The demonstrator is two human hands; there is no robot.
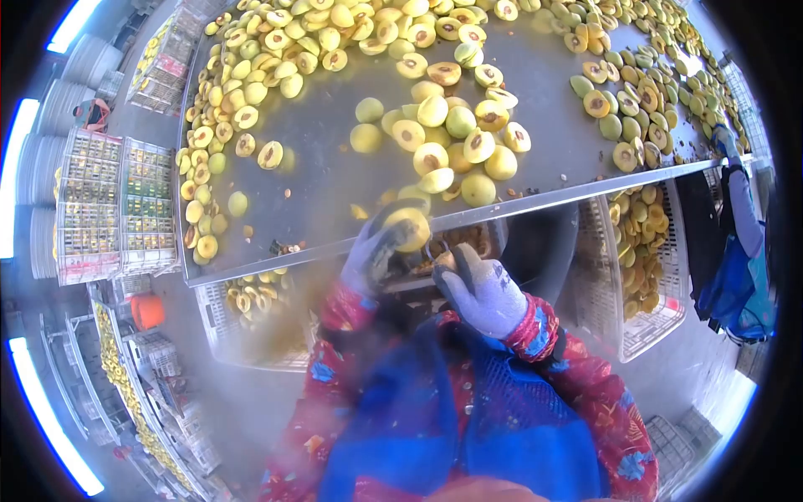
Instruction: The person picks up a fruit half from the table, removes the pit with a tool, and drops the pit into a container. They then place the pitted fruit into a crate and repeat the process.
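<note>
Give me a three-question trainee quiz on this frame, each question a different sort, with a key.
1. Which hand holds the yellow fruit at the near edge of the metal table?
2. True or false: the right hand wears a glove.
3. Fill in: the worker's apron is ____.

Key: 1. The left hand. 2. True. 3. Blue.

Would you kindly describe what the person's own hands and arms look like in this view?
The left hand and right hand wear pale lavender gloves with dark grey areas over the fingers. The left sleeve and right sleeve are long and red, patterned with blue flowers. The left sleeve is partly blurred, so its finer pattern is unclear.
</note>
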